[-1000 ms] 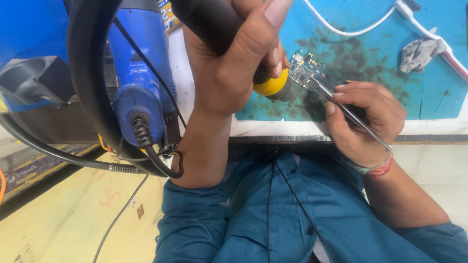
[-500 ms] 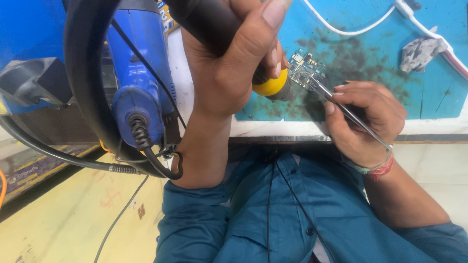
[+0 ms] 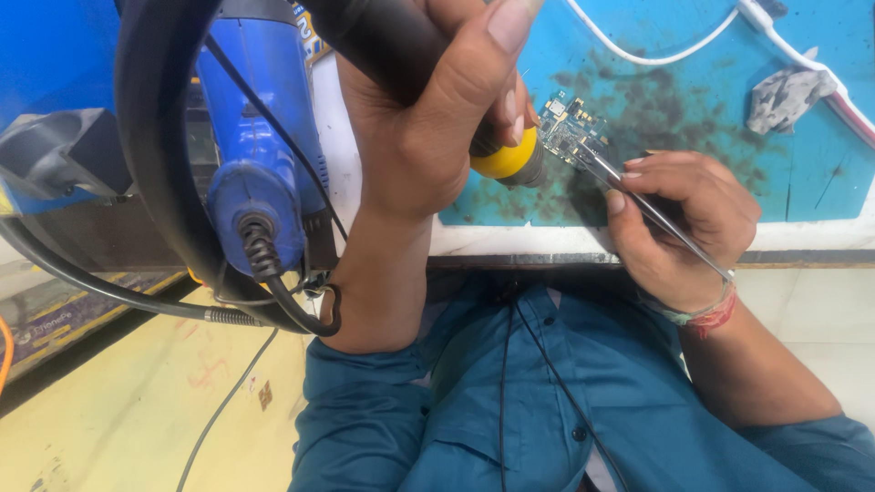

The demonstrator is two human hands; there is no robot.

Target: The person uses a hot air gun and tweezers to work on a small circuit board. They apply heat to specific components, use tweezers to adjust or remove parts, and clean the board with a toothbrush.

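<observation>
The left hand [image 3: 428, 137] is gripping the black handle of a hot-air rework tool [image 3: 410, 64], fingers wrapped fully around it and the thumb lying along its upper side. The tool's yellow collar [image 3: 506, 162] is sitting just below the thumb, and the nozzle end is pointing at the small circuit board [image 3: 570, 135], very close to its left edge; whether nozzle and board are touching cannot be told.

The right hand [image 3: 684, 228] is pinching a pair of metal tweezers [image 3: 647, 205] between thumb and fingers, the remaining fingers curled in. The tweezer tips are resting on the lower right part of the circuit board, and the rear end is projecting past the wrist, just above a red and green thread wristband [image 3: 706, 314].

The circuit board is lying on a blue work mat [image 3: 820, 173], in a dark, sooty patch near the mat's front edge, between the two hands. A white cable [image 3: 638, 50] is running across the far part of the mat, and a crumpled grey cloth [image 3: 786, 96] is lying at the right.

At the left, a blue rework station body [image 3: 260, 173] is standing beside the left forearm, with a thick black hose [image 3: 150, 173] looping in front of it. The person is wearing a teal shirt [image 3: 510, 401].
</observation>
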